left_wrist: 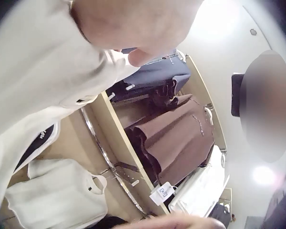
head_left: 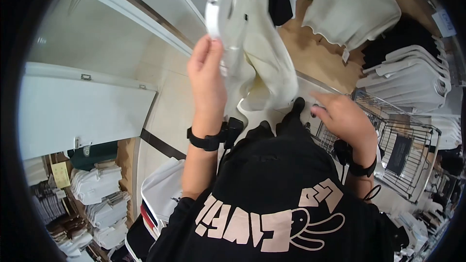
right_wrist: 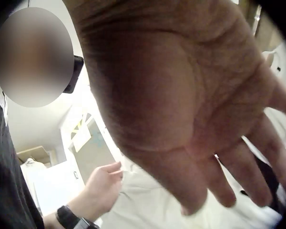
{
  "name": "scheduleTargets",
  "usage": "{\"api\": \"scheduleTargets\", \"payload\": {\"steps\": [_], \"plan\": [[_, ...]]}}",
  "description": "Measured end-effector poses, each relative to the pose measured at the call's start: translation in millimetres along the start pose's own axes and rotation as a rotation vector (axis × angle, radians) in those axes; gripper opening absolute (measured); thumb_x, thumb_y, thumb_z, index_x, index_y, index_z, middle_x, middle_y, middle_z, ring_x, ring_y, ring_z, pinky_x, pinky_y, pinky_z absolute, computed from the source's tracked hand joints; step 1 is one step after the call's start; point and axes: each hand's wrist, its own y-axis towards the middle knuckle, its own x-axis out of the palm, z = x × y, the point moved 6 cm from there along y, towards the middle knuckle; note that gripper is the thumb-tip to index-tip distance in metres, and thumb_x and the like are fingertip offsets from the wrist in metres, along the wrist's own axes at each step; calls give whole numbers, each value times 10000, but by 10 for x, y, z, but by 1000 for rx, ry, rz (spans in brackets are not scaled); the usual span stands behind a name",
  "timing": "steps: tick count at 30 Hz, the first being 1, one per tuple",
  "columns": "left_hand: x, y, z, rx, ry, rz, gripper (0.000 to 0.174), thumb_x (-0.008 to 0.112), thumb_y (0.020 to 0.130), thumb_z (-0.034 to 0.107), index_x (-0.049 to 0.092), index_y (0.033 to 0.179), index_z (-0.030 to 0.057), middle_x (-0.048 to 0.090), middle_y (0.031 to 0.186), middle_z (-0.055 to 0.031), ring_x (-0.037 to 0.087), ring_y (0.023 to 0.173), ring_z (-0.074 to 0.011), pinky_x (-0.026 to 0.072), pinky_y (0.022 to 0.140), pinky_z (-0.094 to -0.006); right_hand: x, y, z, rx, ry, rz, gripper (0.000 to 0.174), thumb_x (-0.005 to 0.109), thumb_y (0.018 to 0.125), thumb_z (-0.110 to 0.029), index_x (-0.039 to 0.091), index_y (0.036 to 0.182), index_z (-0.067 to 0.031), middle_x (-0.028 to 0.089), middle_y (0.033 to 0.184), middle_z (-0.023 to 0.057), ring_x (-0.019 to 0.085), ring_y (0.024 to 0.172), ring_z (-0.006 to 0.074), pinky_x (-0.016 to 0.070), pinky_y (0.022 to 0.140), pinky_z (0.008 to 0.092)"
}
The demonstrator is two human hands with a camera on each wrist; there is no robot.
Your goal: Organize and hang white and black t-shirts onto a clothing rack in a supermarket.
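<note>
A cream knit top hangs in front of me, its dark neck label showing near the collar. My left hand is raised and pinches the top's white edge between thumb and fingers. In the left wrist view the cream cloth drapes down beside the left hand. My right hand is lower and to the right of the top, holding nothing. In the right wrist view the fingers of the right hand are spread and loosely extended, the palm toward the camera.
Another cream top hangs on the wall ahead, beside racks of white shirts. A wire shopping cart stands at my right. At left is a white cabinet door, with folded clothes stacked on shelves below.
</note>
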Motion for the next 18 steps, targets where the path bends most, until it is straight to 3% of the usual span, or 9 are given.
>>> {"api": "scheduleTargets", "payload": {"steps": [3, 5, 6, 8, 10, 12, 14, 16, 18], "plan": [[189, -128, -11, -100, -138, -34, 319, 545, 962, 245, 581, 1156, -7, 579, 1008, -5, 511, 884, -78, 403, 811, -231, -334, 185, -421, -69, 60, 339, 417, 554, 927, -268, 538, 1216, 32, 644, 1015, 230, 625, 881, 393, 494, 778, 416], [343, -305, -199, -285, -240, -123, 376, 544, 957, 233, 509, 1232, -21, 568, 1088, -38, 520, 961, -112, 397, 875, -258, -450, 344, -588, -283, 382, 672, 389, 622, 887, -257, 558, 1064, 83, 613, 807, 262, 628, 769, 404, 465, 669, 442], [424, -438, -342, -355, -237, -174, 428, 532, 957, 230, 457, 1286, -34, 558, 1163, -71, 528, 1046, -148, 390, 945, -284, -459, 467, -674, -291, 375, 677, 389, 622, 887, -257, 558, 1064, 83, 613, 807, 262, 628, 769, 404, 465, 669, 442], [704, -634, -377, -37, -52, -358, 458, 507, 961, 285, 412, 1296, -13, 504, 1220, -69, 484, 1113, -155, 368, 957, -301, -372, 787, -654, -39, 436, 478, 452, 678, 845, -275, 551, 1063, 100, 619, 785, 253, 639, 745, 387, 484, 670, 413], [724, -669, -463, -36, -35, -484, 651, 502, 951, 254, 223, 1460, -39, 381, 1385, -133, 397, 1242, -210, 282, 1074, -320, -308, 1041, -507, -42, 414, 542, 463, 693, 819, -273, 555, 1070, 91, 631, 802, 249, 646, 758, 378, 494, 693, 405], [627, -648, -445, -22, 77, -555, 702, 517, 951, 246, 154, 1494, -10, 291, 1473, -153, 369, 1283, -209, 313, 1062, -323, -302, 1210, -377, -51, 396, 604, 478, 709, 793, -271, 558, 1076, 82, 642, 818, 245, 652, 770, 369, 504, 715, 398], [612, -735, -347, -31, 59, -599, 639, 518, 953, 241, 235, 1474, 0, 323, 1467, -149, 384, 1282, -212, 333, 1051, -328, -326, 1290, -298, -207, 461, 556, 454, 680, 824, -235, 553, 1153, 51, 656, 998, 170, 638, 894, 232, 491, 804, 322], [552, -741, -257, -40, 43, -648, 583, 519, 956, 237, 317, 1454, 11, 355, 1461, -145, 399, 1280, -216, 352, 1039, -332, -475, 1282, -303, -88, 423, 421, 404, 663, 838, -163, 553, 1171, 38, 665, 1016, 104, 617, 909, 159, 480, 821, 292], [489, -788, -237, -129, 54, -947, 443, 534, 952, 203, 491, 1356, 27, 485, 1370, -125, 464, 1229, -231, 374, 1026, -343, -586, 1234, -340, -181, 690, 179, 402, 641, 856, -144, 538, 1202, 31, 669, 1007, 89, 609, 920, 136, 471, 833, 276]]}}
